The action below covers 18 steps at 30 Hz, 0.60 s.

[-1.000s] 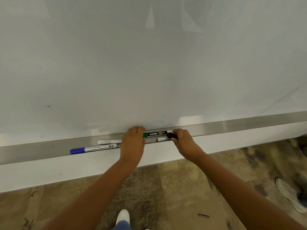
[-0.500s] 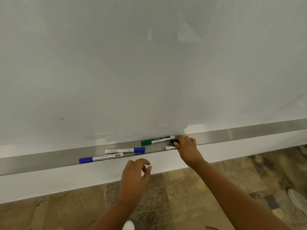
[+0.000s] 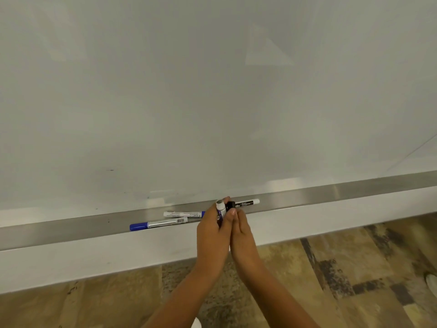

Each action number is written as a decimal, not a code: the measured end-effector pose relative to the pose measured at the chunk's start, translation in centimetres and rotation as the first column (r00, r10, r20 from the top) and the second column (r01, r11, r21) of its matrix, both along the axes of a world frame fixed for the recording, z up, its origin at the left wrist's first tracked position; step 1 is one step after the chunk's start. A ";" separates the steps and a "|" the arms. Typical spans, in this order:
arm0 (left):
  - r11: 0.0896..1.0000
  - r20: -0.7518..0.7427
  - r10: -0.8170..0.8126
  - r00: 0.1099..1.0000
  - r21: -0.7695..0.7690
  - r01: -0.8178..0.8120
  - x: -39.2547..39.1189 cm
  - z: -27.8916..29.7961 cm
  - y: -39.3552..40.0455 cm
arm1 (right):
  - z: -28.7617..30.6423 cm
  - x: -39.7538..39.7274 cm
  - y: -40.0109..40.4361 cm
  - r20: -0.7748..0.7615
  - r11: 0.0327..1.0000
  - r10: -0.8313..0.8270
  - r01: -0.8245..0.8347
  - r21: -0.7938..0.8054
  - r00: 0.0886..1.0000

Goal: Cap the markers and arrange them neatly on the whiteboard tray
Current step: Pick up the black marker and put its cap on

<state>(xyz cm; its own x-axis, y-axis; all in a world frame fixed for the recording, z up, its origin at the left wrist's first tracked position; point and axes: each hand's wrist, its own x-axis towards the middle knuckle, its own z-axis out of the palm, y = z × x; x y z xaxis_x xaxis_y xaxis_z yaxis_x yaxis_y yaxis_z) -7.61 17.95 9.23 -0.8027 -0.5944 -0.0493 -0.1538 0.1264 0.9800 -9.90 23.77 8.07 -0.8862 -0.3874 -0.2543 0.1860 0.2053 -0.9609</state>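
Looking along the whiteboard tray [image 3: 71, 229] from its left end, I find a long bare stretch of metal channel before the first marker. The blue-capped marker [image 3: 158, 224] lies along the tray's front lip, cap pointing left. Just behind it and offset to the right lies a second white marker [image 3: 183, 213], close to the whiteboard [image 3: 212, 102]; its right end disappears behind my left hand [image 3: 211, 229]. That hand's grip is closed around a short white-and-purple marker [image 3: 220, 207], held nearly upright with its grey end pointing up, above the tray. My right hand [image 3: 241, 229] presses against the left, fingers curled at a black piece [image 3: 229, 205] beside that marker; I cannot tell whether they grip it or only touch it. A black-labelled white marker [image 3: 247, 203] lies in the tray just right of the hands, its left end by the black piece. Beyond it the tray runs bare to the right frame edge. Below the tray's front lip a white ledge [image 3: 94, 256] drops to patterned floor [image 3: 331, 280], leaving open room under both forearms.
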 end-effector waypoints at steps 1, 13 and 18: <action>1.000 0.003 0.011 1.000 0.018 -0.011 0.1 0.1 -0.3 | 0.3 0.1 0.0 0.003 1.000 0.017 -0.017 0.001 1.000; 0.920 0.000 -0.299 0.954 -0.266 0.288 2.8 1.5 -2.0 | 5.9 -0.6 2.5 -0.108 0.987 -0.052 0.034 -0.159 0.993; 0.937 -0.003 -0.319 0.948 -0.149 0.315 2.9 2.9 -1.5 | 7.3 0.1 3.5 -0.291 0.996 -0.016 -0.011 -0.092 0.957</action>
